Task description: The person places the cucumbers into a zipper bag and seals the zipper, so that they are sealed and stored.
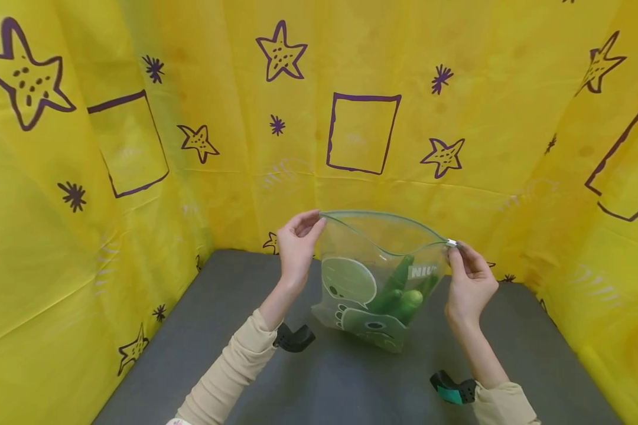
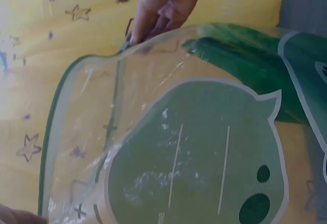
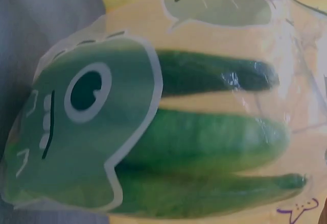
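Note:
A clear zip bag (image 1: 345, 283) with a printed green cartoon creature hangs upright between the two hands, its green-rimmed mouth spread apart. At its upper left corner the left hand (image 1: 298, 245) pinches the rim between thumb and fingers. The right hand (image 1: 470, 286) pinches the opposite corner, by the white slider (image 1: 451, 242). Inside lie cucumbers (image 3: 204, 137), tips toward the mouth and lower parts behind the print. The left wrist view shows the right hand (image 2: 168, 4) at the far corner; only a sliver of the left hand (image 2: 18, 218) is visible there.
Beneath the bag is a dark grey tabletop (image 1: 191, 354). A yellow curtain (image 1: 234, 77) with purple stars and squares encloses the back and both sides. Black straps or mounts (image 1: 295, 338) sit at the wrists.

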The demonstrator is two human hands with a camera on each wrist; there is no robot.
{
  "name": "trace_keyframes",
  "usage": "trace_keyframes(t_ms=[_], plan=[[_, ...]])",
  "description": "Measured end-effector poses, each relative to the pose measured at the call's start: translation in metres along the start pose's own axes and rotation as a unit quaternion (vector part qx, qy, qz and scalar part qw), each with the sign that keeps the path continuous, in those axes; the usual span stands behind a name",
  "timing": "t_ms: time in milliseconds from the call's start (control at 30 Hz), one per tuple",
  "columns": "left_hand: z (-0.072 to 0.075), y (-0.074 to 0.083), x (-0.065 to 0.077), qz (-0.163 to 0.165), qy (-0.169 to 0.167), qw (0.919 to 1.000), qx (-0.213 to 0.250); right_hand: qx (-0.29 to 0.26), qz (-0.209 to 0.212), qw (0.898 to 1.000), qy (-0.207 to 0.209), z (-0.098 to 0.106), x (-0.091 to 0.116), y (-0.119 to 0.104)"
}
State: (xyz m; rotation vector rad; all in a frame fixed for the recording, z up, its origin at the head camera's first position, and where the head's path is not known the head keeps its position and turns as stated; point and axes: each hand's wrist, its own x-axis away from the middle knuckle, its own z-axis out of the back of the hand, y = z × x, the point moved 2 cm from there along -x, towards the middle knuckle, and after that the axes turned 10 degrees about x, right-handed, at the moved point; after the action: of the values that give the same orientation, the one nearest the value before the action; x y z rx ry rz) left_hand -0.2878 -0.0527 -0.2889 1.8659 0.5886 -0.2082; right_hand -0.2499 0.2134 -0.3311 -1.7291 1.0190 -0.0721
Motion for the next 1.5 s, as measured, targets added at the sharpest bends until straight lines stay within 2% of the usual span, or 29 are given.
trace_keyframes(t_ms=[67,100,167,233,300,367,433,500,600,667,700,833,933,1067,1267,1500], plan=[[-0.008,0.006,0.011,-0.072,0.02,0.997,-0.02,0.004,-0.009,1.0,0.003,-0.002,0.002,-0.001],[-0.013,0.01,0.017,-0.121,0.025,0.9918,-0.032,0.01,-0.012,1.0,0.005,-0.003,0.003,-0.002],[-0.025,0.017,0.029,-0.223,0.015,0.9727,-0.062,0.019,-0.013,1.0,0.004,-0.005,0.006,-0.003],[-0.04,0.024,0.039,-0.304,-0.032,0.9488,-0.082,0.021,-0.011,1.0,0.002,-0.008,0.008,-0.005],[-0.057,0.031,0.046,-0.337,-0.113,0.9298,-0.095,0.019,-0.008,1.0,0.0,-0.011,0.01,-0.007],[-0.073,0.037,0.049,-0.319,-0.203,0.919,-0.111,0.021,-0.004,1.0,-0.004,-0.013,0.013,-0.008],[-0.09,0.039,0.048,-0.278,-0.285,0.9079,-0.132,0.029,0.0,1.0,-0.006,-0.015,0.016,-0.009],[-0.105,0.038,0.043,-0.239,-0.355,0.8882,-0.167,0.051,0.004,0.999,-0.008,-0.016,0.019,-0.01],[-0.119,0.029,0.034,-0.197,-0.433,0.8561,-0.201,0.076,0.01,0.997,-0.012,-0.017,0.024,-0.012],[-0.123,0.021,0.028,-0.184,-0.46,0.8415,-0.215,0.079,0.014,0.997,-0.016,-0.018,0.027,-0.013],[-0.123,0.017,0.026,-0.177,-0.466,0.839,-0.218,0.075,0.015,0.997,-0.021,-0.019,0.028,-0.013],[-0.118,0.002,0.019,-0.159,-0.466,0.8432,-0.215,0.054,0.015,0.998,-0.041,-0.02,0.031,-0.014],[-0.115,-0.005,0.016,-0.163,-0.464,0.845,-0.211,0.048,0.015,0.997,-0.057,-0.02,0.031,-0.013],[-0.111,-0.01,0.013,-0.165,-0.461,0.8505,-0.193,0.06,0.033,0.994,-0.079,-0.021,0.031,-0.01],[-0.106,-0.017,0.009,-0.122,-0.452,0.8673,-0.169,0.082,0.054,0.991,-0.095,-0.025,0.027,-0.006],[-0.103,-0.017,0.006,-0.101,-0.437,0.8718,-0.197,0.096,0.033,0.991,-0.088,-0.028,0.02,-0.004]])
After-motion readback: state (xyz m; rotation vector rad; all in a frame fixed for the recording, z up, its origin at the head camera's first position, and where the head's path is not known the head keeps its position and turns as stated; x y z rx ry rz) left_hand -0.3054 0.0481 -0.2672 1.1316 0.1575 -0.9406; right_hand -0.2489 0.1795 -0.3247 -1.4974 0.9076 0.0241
